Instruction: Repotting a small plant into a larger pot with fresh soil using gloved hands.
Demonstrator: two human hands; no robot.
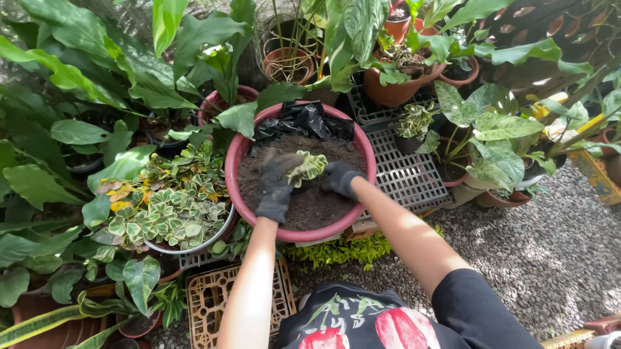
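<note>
Small pale-green variegated plant cutting (307, 167) sits mid-bowl over dark soil in the wide red plastic basin (236, 157). Left gloved hand (277, 186) grips its leaves; right gloved hand (340, 179) is curled at the soil beside it. Judgement: light, soft, fragile; hold low at the stem base.

- Grey gravel floor (545, 253) in dappled daylight.
- Leafy potted plants (69, 103) crowd the left and back.
- Grey plastic crate (404, 176) lies beside terracotta pots (391, 87).
</note>
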